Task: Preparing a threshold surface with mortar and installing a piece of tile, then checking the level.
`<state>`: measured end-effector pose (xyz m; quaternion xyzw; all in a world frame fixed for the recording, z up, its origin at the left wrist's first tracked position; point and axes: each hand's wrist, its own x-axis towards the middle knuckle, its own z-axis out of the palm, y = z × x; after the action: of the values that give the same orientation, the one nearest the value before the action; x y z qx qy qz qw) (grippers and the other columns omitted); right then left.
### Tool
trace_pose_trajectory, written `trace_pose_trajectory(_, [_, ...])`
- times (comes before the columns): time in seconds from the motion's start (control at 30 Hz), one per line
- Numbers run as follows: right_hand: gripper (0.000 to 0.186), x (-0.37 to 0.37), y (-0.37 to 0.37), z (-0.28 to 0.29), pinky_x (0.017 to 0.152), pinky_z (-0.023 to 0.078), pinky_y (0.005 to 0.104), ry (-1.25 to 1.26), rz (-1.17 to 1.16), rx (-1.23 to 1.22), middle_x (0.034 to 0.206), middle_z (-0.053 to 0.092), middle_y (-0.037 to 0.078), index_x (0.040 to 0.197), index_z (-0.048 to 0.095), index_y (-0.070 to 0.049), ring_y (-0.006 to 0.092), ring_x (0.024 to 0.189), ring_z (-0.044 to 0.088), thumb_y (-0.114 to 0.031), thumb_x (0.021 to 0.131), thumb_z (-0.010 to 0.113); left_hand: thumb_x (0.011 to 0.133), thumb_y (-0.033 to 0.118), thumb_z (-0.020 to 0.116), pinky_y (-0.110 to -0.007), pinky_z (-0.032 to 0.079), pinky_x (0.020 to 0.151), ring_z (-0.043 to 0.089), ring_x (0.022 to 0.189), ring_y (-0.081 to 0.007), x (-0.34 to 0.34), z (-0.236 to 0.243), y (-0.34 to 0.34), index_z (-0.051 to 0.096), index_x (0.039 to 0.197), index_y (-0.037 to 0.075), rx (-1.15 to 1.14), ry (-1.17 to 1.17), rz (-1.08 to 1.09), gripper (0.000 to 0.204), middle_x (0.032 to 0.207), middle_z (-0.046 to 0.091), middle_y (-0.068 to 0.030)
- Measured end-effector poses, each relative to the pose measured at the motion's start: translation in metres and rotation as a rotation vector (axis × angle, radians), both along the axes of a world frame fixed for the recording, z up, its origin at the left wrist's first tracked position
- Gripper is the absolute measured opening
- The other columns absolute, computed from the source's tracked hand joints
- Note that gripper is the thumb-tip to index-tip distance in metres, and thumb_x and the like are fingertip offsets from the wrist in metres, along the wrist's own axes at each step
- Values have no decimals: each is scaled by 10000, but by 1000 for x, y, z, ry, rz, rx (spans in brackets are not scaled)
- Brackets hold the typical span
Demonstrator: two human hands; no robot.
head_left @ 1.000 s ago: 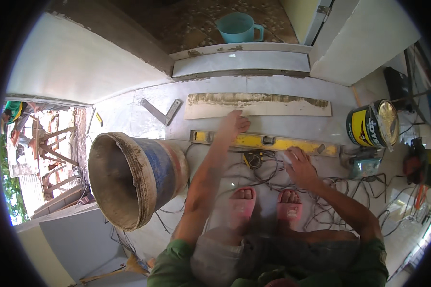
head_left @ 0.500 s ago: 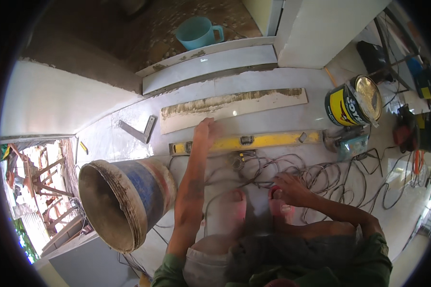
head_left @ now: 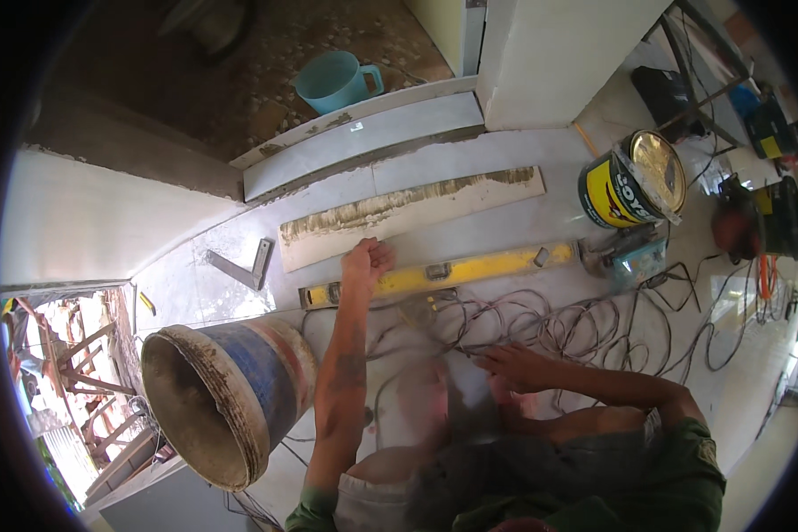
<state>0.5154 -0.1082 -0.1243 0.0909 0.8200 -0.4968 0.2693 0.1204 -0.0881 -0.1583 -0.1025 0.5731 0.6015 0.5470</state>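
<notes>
My left hand [head_left: 368,259] reaches forward with curled fingers to the near edge of a long narrow tile strip [head_left: 412,211]. Anything inside those fingers is hidden. Grey-brown mortar is smeared along the far half of the strip's upper face. Just nearer to me lies a yellow spirit level [head_left: 479,269], passing beneath or behind my left wrist. My right hand [head_left: 512,365] hangs low over my right foot, its fingers stretched out and nothing seen in them. Loops of dark cable [head_left: 541,324] spread on the floor beyond that hand.
A crusted bucket [head_left: 230,381] lies tipped at left, near a metal square [head_left: 246,266]. To the right stand a green-and-yellow paint tub [head_left: 625,191] and a power tool [head_left: 625,257] with a teal part. A turquoise mug [head_left: 335,82] sits past the tiled threshold [head_left: 363,137].
The whole view has shifted, so most floor items appear further left. My left hand stays by the strip's near edge. My right hand has moved slightly left and nearer to me.
</notes>
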Motion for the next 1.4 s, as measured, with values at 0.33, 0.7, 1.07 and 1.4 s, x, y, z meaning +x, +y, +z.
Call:
trace_pose_trajectory(0.33, [682, 16, -2, 78, 995, 301, 518, 174, 186, 351, 1436, 314, 114, 1325, 422, -142, 311, 1360, 240, -333, 731, 698, 868, 203, 587, -355, 473, 759, 578, 855, -251, 141, 116, -90, 479, 1151, -23, 62, 1735, -790, 378, 944, 583, -148])
trace_pose_trajectory(0.7, [503, 94, -71, 18, 956, 296, 603, 352, -500, -342, 1396, 402, 113, 1241, 539, -148, 344, 1294, 346, -483, 880, 440, 775, 338, 600, -523, 372, 905, 477, 1046, -370, 198, 78, -199, 604, 1034, 68, 278, 1844, -994, 374, 1116, 532, -140])
trace_pose_trajectory(1.07, [460, 72, -132, -226, 934, 305, 605, 991, 377, 322, 1279, 524, 122, 1189, 577, -153, 371, 1180, 463, -458, 880, 428, 720, 230, 618, -591, 341, 888, 463, 1075, -439, 196, 58, -217, 525, 1116, 47, 229, 1673, -986, 446, 1164, 511, -192])
trace_pose_trajectory(1.4, [417, 46, -79, -106, 925, 320, 585, 765, 457, 273, 1244, 531, 95, 1145, 581, -171, 327, 1166, 473, -426, 828, 485, 678, 135, 631, -512, 379, 835, 457, 995, -383, 200, 51, -200, 608, 1011, 116, 294, 1729, -996, 333, 1082, 480, -113])
